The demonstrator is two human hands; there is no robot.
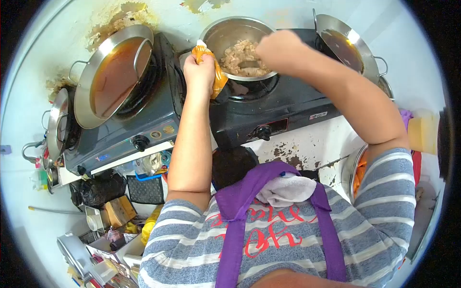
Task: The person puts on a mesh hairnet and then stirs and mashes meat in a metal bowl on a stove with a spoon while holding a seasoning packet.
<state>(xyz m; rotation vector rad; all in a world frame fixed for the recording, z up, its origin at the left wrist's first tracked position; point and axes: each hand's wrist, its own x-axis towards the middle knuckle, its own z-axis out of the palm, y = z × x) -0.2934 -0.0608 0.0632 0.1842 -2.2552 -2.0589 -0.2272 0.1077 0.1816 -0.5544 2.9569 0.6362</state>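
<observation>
A round metal pot (211,36) sits on the burner of the middle stove, with light brown chunky food (242,57) inside. My left hand (199,72) is closed on an orange patterned cloth (220,82) at the pot's left rim. Over the pot's right side is my right hand (280,49), its fingers curled and blurred. A dark spoon-like shape shows in the food just left of it, but what my right hand grips cannot be made out clearly.
A wide wok of reddish-brown liquid (113,79) stands on the left stove (120,141). Another wok with dark oil (343,48) is at the right. Stove knobs (262,132) face me. A bowl with orange pieces (359,175) is low at the right.
</observation>
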